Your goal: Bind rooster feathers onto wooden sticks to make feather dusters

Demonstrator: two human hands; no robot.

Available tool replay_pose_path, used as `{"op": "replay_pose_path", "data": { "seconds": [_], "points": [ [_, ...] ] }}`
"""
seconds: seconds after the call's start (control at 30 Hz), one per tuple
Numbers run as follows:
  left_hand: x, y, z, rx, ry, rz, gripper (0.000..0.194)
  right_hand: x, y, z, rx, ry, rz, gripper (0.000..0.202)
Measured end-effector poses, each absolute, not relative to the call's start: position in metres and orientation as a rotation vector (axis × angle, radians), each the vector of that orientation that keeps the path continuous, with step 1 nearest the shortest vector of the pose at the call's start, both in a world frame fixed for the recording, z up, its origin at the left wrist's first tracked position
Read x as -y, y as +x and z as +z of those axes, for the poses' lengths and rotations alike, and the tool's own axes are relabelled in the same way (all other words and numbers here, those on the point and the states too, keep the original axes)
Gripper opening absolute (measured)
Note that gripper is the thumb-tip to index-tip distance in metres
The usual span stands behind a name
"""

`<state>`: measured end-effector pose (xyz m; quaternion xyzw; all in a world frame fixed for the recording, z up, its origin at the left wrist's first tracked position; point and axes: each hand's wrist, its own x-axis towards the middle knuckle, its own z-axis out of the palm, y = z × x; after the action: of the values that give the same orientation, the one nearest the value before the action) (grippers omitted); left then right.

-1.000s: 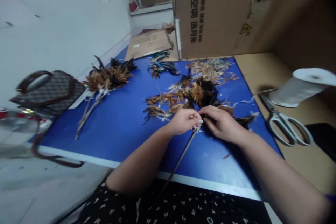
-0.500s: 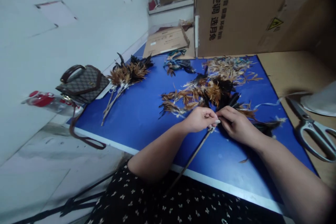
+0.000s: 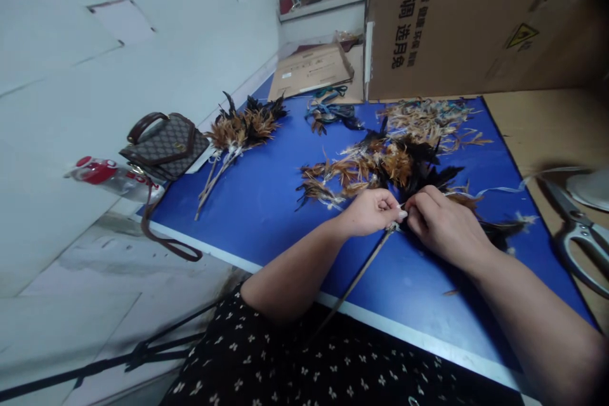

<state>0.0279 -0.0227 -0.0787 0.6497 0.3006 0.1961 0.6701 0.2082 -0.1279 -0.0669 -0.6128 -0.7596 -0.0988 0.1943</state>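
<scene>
My left hand [image 3: 373,211] and my right hand [image 3: 440,222] meet at the feathered top of a thin stick [image 3: 359,276]. Both are closed in a pinch, with a short bit of white string [image 3: 402,205] between their fingertips. White binding shows at the stick's upper end, just below my left fingertips. Down toward my lap slants the stick, its lower end lost against the dark patterned clothing. Black and brown feathers [image 3: 419,177] fan out beyond my hands, partly hidden by my right hand.
Loose brown feathers [image 3: 328,181] and a pale feather pile [image 3: 428,120] lie on the blue table mat [image 3: 266,203]. Finished-looking feather dusters [image 3: 245,130] rest left, near a handbag [image 3: 166,143] and bottle [image 3: 114,177]. Scissors [image 3: 578,228] lie right; a large carton [image 3: 457,25] stands behind.
The whole view has shifted slightly, so the table's contents sit further right in the picture. Both hands stay pinched together at the stick's top, with the string now visible between them.
</scene>
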Motion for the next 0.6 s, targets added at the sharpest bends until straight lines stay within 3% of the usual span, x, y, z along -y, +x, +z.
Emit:
{"op": "replay_pose_path", "data": {
  "seconds": [0.37, 0.6],
  "points": [
    [0.019, 0.028, -0.076, -0.715, 1.486, 0.598, 0.041, 0.132, 0.21, -0.059, 2.14, -1.723, -0.507, 0.017],
    [0.013, 0.027, -0.076, -0.677, 1.371, 0.515, 0.034, 0.133, 0.207, -0.056, 2.088, -1.733, -0.494, 0.015]
  ]
}}
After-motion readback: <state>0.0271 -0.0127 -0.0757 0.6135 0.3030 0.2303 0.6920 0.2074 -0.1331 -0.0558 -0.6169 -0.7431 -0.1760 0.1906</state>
